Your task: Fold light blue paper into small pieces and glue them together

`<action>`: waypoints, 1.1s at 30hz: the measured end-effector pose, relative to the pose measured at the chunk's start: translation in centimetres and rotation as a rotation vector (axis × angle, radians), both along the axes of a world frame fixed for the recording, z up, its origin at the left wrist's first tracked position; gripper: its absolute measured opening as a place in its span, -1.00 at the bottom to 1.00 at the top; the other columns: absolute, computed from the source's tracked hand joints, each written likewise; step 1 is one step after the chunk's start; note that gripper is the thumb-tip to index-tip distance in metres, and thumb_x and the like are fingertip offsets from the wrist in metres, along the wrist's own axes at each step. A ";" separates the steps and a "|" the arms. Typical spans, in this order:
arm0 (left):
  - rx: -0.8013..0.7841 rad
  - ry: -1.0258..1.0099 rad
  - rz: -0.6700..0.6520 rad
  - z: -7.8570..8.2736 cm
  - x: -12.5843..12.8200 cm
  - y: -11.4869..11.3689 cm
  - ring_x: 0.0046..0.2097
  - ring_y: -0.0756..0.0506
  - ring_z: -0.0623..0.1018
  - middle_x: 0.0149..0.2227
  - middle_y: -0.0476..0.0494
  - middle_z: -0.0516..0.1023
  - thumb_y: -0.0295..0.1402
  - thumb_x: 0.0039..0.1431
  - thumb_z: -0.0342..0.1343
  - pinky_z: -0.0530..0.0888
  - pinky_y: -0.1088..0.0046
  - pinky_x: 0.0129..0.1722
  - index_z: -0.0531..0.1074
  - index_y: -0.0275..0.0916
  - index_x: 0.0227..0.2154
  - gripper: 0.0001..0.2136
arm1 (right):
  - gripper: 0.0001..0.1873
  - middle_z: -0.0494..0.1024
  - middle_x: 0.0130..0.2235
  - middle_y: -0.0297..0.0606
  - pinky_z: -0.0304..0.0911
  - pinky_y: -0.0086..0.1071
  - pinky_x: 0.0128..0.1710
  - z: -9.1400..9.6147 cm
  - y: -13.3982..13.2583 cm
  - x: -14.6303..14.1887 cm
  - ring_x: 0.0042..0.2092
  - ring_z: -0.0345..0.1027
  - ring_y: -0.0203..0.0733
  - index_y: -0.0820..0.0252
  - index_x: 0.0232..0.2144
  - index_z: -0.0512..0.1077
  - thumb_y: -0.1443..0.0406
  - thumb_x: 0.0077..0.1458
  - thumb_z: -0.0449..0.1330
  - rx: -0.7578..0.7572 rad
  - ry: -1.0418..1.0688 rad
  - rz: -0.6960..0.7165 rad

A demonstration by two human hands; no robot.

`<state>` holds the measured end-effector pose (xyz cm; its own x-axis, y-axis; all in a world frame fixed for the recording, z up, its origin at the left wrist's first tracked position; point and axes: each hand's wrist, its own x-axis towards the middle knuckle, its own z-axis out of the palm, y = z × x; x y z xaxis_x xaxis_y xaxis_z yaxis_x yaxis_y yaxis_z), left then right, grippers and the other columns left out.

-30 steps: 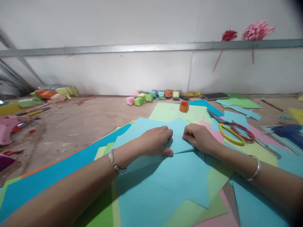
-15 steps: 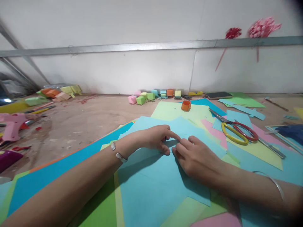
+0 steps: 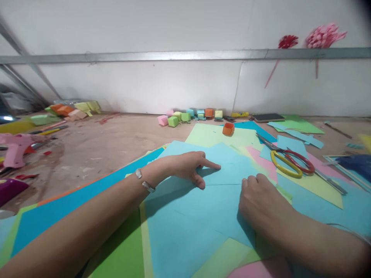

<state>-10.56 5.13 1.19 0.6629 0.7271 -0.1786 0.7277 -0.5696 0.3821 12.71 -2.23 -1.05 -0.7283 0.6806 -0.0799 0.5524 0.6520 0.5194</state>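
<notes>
Light-blue paper (image 3: 188, 231) underlies the hands (image 3: 187, 166) (image 3: 262, 202), farther apart than before: left pointing, right curled, grip hidden.

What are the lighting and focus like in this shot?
Head view: left hand and right hand cast soft shadows on light blue paper; head view: picture's top right corner dark; head view: dark blue object at right edge looks blurred.

Person wears a silver open cuff (image 3: 148, 187) with broad ends, left wrist (image 3: 145, 180); thin silver bangle (image 3: 351, 230), right forearm (image 3: 310, 233), blurred.
</notes>
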 end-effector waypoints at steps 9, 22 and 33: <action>-0.045 0.046 0.018 0.8 0.3 -0.2 -0.34 -0.02 0.33 -0.32 0.03 0.27 -0.24 -0.09 0.38 0.29 0.55 -0.33 0.31 0.08 0.18 -0.29 | -0.71 0.34 -0.61 -0.14 -0.11 -0.28 -0.50 2.2 2.4 0.4 -0.50 0.20 -0.15 0.20 -0.70 0.35 0.61 -0.14 0.18 -0.027 0.250 -0.151; -0.087 0.049 -0.072 1.4 -0.4 0.0 -0.32 -0.02 0.32 -0.28 0.00 0.28 -0.26 -0.04 0.35 0.28 0.55 -0.30 0.24 0.03 0.23 -0.27 | -0.86 0.55 -0.27 -0.20 0.14 -0.39 -0.37 0.9 7.8 0.8 -0.26 0.38 -0.15 0.17 -0.28 0.46 0.43 0.11 0.14 -0.400 0.689 -0.237; -0.355 -0.444 0.220 0.0 -2.4 2.0 -0.35 -0.02 0.38 -0.39 0.04 0.41 -0.45 -0.17 0.30 0.35 0.47 -0.31 0.34 -0.09 0.15 -0.30 | -0.88 0.46 -0.41 -0.26 0.16 -0.37 -0.38 1.4 9.3 1.1 -0.35 0.30 -0.19 0.17 -0.48 0.34 0.39 0.08 0.06 -0.166 1.116 -0.168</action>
